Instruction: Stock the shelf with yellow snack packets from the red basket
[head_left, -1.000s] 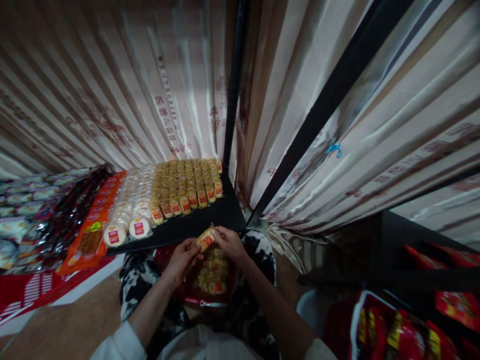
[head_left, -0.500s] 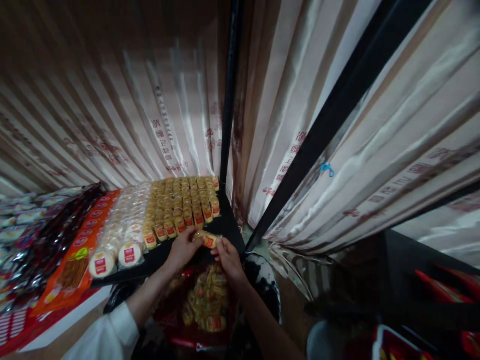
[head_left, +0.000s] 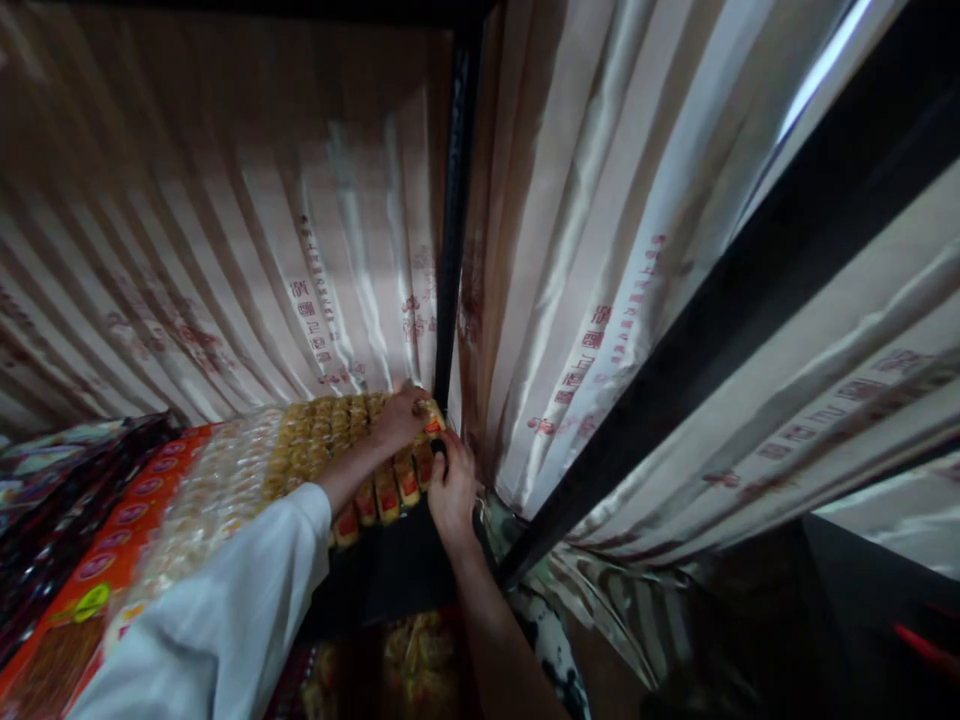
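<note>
Rows of small yellow wrapped packets (head_left: 315, 435) with red labels lie on a black surface (head_left: 375, 580). At the back right corner of these rows, my left hand (head_left: 401, 418) has its fingers closed on a yellow packet with a red label (head_left: 433, 424). My right hand (head_left: 453, 480) is just in front of that packet, thumb and fingers curved apart, with the fingertips near or touching its lower end. Motion blur softens the fingertips.
White round packets (head_left: 217, 480), an orange package (head_left: 127, 510) and dark shiny packages (head_left: 82, 490) lie left. A red container (head_left: 360, 690) holds more yellow packets below. A black post (head_left: 455, 220) and pleated curtains (head_left: 360, 250) stand behind; a black diagonal bar (head_left: 675, 370) crosses the right.
Both hands have moved from above the red container to the back right corner of the rows, taking the packet along. My right hand's fingers have spread. The view has shifted.
</note>
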